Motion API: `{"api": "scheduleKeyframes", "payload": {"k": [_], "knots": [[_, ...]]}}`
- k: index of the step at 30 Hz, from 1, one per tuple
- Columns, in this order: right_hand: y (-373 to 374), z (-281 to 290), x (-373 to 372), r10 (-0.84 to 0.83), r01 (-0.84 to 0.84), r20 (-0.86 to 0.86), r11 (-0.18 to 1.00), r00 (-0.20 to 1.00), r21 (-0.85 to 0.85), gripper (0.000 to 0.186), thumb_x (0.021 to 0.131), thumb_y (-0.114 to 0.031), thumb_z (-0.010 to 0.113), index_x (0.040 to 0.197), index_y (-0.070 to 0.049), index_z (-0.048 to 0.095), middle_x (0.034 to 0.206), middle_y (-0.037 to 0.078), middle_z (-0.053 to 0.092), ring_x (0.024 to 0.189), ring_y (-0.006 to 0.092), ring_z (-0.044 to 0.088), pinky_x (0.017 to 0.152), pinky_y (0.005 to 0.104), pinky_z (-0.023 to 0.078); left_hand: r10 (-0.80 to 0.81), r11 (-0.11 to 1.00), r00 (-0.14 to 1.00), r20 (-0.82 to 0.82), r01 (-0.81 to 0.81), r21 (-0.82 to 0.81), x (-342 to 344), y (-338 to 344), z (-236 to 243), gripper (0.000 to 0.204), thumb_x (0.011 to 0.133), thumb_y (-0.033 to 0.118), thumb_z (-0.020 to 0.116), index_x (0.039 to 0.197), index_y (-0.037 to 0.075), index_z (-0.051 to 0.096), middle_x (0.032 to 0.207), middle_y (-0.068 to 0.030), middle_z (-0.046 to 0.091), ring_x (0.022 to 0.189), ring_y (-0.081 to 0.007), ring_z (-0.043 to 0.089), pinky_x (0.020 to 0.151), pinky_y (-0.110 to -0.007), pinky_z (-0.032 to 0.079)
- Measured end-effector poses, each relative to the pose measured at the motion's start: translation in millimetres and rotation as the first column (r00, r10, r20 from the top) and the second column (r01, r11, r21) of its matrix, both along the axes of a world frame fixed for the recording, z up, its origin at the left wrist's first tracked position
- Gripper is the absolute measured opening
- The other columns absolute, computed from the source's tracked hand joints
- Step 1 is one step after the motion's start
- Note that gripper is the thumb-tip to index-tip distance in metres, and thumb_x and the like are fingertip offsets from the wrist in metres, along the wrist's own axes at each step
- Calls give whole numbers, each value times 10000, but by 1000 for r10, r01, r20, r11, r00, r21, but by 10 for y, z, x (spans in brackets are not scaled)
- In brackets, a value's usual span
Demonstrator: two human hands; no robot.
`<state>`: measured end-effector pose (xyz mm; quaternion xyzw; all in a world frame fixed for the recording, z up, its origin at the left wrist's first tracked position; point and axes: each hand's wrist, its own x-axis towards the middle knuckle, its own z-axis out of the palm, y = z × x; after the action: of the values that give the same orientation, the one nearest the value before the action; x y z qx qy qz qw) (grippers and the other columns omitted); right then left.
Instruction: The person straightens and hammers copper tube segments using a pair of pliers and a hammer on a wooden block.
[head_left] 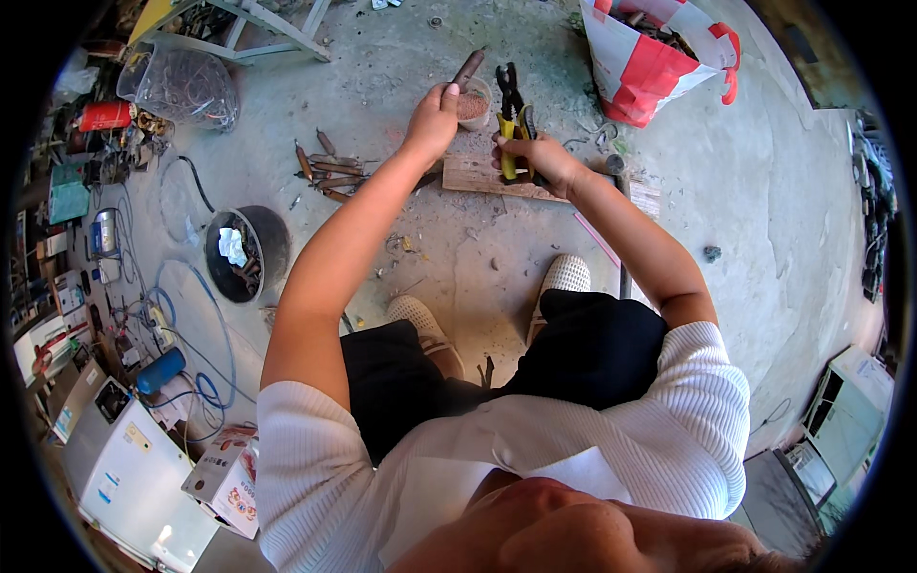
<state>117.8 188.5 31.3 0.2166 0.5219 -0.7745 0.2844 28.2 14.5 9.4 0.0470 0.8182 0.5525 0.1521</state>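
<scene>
My left hand (433, 122) is closed around a brown, rod-shaped piece (467, 71), its far end pointing up and away. Just right of that hand sits a small round tub (475, 122) with reddish bits inside. Yellow-handled pliers (507, 119) with dark jaws are gripped in my right hand (546, 160), jaws pointing away from me. Whether the jaws are parted is hard to make out. Below both hands lies a wooden board (470, 176), and a hammer-like tool (614, 166) rests at its right end. Several similar brown rods (330, 174) lie in a loose heap on the left.
A black bucket (274, 246) with scraps stands to the left. Far right is a red and white bag (642, 72) of dark pieces. A clear plastic bag (186, 88) lies far left, near a metal stand (272, 43). Blue hose (227, 355) curls along the left floor.
</scene>
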Motion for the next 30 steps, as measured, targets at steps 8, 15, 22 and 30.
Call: {"api": "scheduleKeyframes", "payload": {"k": [8,15,22,30], "knots": [[177,-304,-47,306,-233,-66,831,950,505,333,798,-342,665,944,-48,605,728,35,569,647,101,515,543,259,409,-119,980,989,-87,103,-172,-132,-126,110,416,958,407,432,1122,47,563,894,-119,604,864,-264,567,774,-353,439],[118,-196,-44,328,-166,-173,786,929,596,365,804,-368,656,927,-29,600,708,41,548,683,147,526,648,293,415,-168,931,975,-144,109,-348,-70,-67,352,396,942,408,445,1148,87,554,897,-162,647,853,-348,622,747,-414,468],[131,-120,-79,315,-186,-129,794,940,579,388,800,-402,654,919,-34,620,680,36,550,627,130,511,598,287,412,-162,908,973,-165,82,-410,-59,-70,343,389,942,411,438,1154,107,554,906,-167,655,872,-365,623,759,-433,472],[151,-201,-94,330,-168,-171,783,928,598,398,785,-400,666,890,-18,635,676,35,548,621,124,499,587,284,405,-163,902,977,-135,93,-421,-64,-60,364,410,944,399,446,1147,59,556,978,-193,639,950,-373,604,805,-409,459]]}}
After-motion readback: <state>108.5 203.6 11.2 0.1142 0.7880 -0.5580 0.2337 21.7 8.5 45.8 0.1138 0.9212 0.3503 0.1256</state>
